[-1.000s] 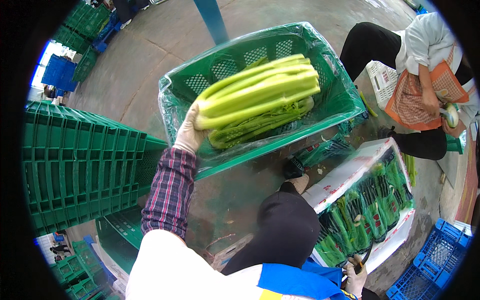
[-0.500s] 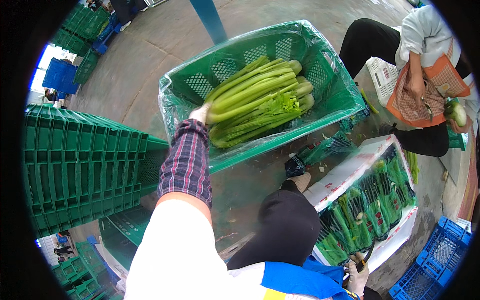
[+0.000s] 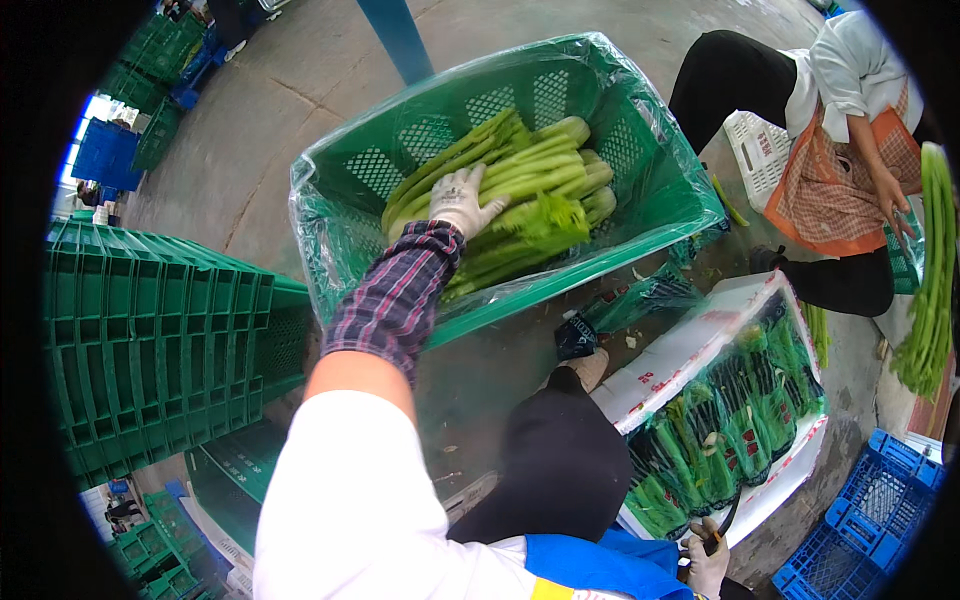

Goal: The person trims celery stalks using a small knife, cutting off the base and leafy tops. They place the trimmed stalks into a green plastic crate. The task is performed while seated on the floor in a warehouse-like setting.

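Observation:
Several pale green celery bunches (image 3: 548, 182) lie in a green perforated crate (image 3: 680, 205) lined with clear plastic film. My left hand (image 3: 462, 203), in a white glove, is curled over the stalks near the middle, with the thumb out to the right. The fingertips are partly lost among the stalks. At the lower right, my gloved right hand (image 3: 708, 565) is closed on a knife (image 3: 733, 513) with a dark curved blade. Beside it stands a white foam box (image 3: 650, 375) packed with green vegetables (image 3: 715, 435) in dark printed bags.
Tall stacked green crates (image 3: 150, 330) stand at the left. At the right a seated person in an orange checked apron (image 3: 825, 200) is next to upright celery stalks (image 3: 930, 280). A blue crate (image 3: 865, 515) is at lower right, a blue post (image 3: 397, 40) behind the lined crate.
My left hand has moved right from the celery's left end onto the middle of the stalks. My right hand still holds the knife. The other person's celery has swung upright.

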Demonstrator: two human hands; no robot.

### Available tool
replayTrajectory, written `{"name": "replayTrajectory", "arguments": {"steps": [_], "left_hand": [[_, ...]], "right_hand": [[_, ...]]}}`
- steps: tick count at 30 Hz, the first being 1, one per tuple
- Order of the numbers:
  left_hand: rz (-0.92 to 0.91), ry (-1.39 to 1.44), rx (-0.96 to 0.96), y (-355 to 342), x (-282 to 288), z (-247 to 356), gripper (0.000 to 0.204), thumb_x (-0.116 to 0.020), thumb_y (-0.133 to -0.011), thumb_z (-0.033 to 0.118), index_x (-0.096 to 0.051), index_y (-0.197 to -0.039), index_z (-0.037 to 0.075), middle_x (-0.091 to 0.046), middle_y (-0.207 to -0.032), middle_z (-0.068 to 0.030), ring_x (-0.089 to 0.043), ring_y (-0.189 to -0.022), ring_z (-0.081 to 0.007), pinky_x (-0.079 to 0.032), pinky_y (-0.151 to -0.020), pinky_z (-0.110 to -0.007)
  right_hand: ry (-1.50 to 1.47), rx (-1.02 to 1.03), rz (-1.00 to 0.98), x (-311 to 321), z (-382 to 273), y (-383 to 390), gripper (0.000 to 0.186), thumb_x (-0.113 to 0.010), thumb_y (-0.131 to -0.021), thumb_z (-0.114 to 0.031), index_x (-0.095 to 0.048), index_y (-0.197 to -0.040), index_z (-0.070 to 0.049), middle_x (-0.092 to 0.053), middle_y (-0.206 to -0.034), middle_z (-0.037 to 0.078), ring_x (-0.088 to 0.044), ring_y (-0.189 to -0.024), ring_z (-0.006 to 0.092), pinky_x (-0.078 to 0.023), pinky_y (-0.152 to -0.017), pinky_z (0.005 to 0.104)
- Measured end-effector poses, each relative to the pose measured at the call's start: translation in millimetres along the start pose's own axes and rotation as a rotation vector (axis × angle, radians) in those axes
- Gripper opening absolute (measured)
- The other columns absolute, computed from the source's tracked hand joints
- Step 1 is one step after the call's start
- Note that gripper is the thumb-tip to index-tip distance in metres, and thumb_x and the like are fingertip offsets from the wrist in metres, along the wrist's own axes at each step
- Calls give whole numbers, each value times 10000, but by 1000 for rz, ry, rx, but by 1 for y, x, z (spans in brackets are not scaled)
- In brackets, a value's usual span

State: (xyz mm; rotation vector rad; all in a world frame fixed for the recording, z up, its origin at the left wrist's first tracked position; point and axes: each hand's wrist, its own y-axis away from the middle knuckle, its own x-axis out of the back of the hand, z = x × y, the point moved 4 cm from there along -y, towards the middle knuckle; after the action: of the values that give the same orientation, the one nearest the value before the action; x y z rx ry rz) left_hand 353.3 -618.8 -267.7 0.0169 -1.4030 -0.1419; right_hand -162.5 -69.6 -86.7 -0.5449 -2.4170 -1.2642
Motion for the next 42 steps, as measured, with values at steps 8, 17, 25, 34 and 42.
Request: {"name": "replayTrajectory", "arguments": {"steps": [8, 17, 25, 34, 42], "left_hand": [[-145, -98, -27, 10, 6, 4, 888, -481, -1023, 730, -379, -1662, 122, -560, -1508, -192, -528, -1389, -372, -399, -1189, -477], [-43, -78, -188, 35, -7, -23, 674, -514, -1071, 591, -468, -1614, 194, -468, -1597, -198, -456, -1441, -411, -371, -1215, -511], [-202, -139, -150, 67, 5, -49, 885, -736, -980, 437, -276, -1665, 118, -330, -1707, -189, -354, -1550, -411, -370, -1248, -504], [-178, -210, -79, 87, -2, -58, 869, -769, -941, 343, -328, -1625, 37, -519, -1557, -171, -590, -1315, -359, -486, -1109, -456], [-141, -239, -206, 85, -20, -18, 984, -558, -1031, 605, -140, -1714, 33, -157, -1780, -213, -179, -1632, -412, -170, -1319, -535]], "right_hand": [[58, -15, 14, -3, -13, 8, 402, -704, -1041, -168, -644, -1397, 9, -716, -1171, 86, -648, -946, 151, -525, -781, 281], [-33, -4, 49, 15, 22, 3, 494, -703, -997, -114, -574, -1449, 38, -714, -1194, 135, -683, -899, 173, -559, -751, 299], [-75, 3, 72, 6, 30, -24, 563, -697, -964, -62, -526, -1488, 55, -714, -1213, 172, -709, -870, 193, -587, -743, 318], [30, -26, 21, 25, 20, 8, 437, -640, -1054, -92, -584, -1481, -23, -703, -1314, 107, -687, -964, 184, -582, -801, 310], [-70, 18, 85, 8, 25, 1, 549, -707, -970, -70, -534, -1474, 62, -711, -1226, 192, -721, -912, 228, -599, -789, 350]]}}
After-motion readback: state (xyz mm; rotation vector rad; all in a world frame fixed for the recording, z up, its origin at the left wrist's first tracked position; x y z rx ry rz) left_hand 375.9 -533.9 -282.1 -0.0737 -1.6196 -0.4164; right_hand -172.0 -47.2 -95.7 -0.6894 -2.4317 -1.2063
